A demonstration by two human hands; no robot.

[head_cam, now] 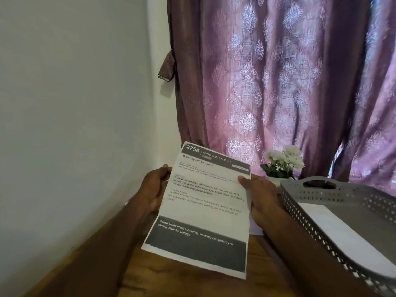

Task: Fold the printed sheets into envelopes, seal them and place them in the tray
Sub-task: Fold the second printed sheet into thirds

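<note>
1. The left hand (153, 189) grips the left edge of the sheet (203, 211). Its thumb sits on the front of the paper and its fingers go behind.
2. The right hand (260, 198) grips the right edge of the sheet the same way, with the thumb on top.
3. The sheet is held up in the air between the two hands, above the table (188, 281). It is flat and not folded. It leans back a little, with the top end farther away.
4. The sheet has a dark band at the top with the number 2758. Under that it says "Watering potted plants". There is another dark band at the bottom.
5. The table is brown wood.
6. A grey tray (304, 213) with little holes in its sides sits on the table to the right of the right hand. It has a handle hole at the far end.
7. A white envelope (347, 239) lies flat inside the tray.
8. A small plant (282, 162) with white flowers stands behind the tray, near the curtain (278, 71).
9. The curtain is purple with a pale leafy print. A white wall (75, 93) is on the left.
</note>
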